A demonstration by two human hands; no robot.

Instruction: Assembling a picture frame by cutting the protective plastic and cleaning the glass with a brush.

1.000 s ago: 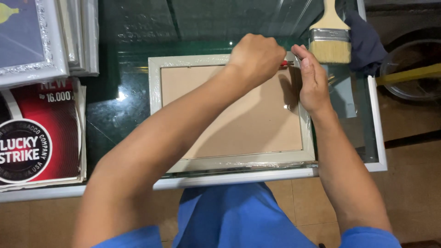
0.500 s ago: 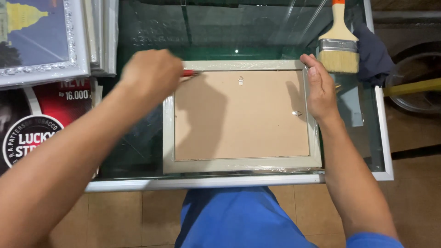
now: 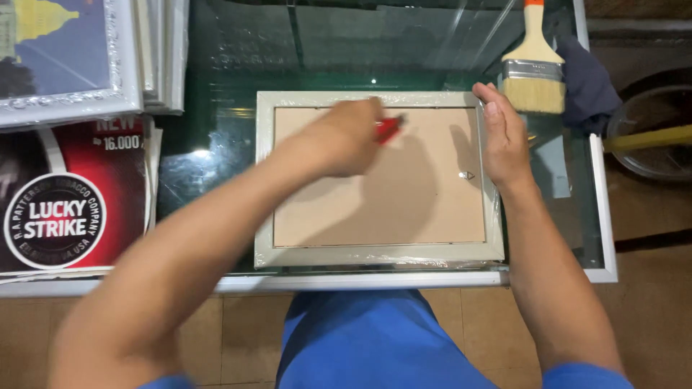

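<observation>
The left hand [image 3: 346,137] is clenched around a small red tool [image 3: 388,128], blurred, held over the brown backing board of a picture frame [image 3: 375,253] that lies face down on the glass tabletop [image 3: 216,166]. The right hand [image 3: 504,140] is not grasping anything; it rests flat with fingers together along the frame's right edge. The pale frame is wrapped in clear film and sits near the tabletop's front edge. Just beyond the right hand lies a wide paintbrush [image 3: 533,75] beside a dark cloth [image 3: 587,83]. To the left stands a stack of silver frames [image 3: 108,65] above a red printed sheet [image 3: 86,202].
</observation>
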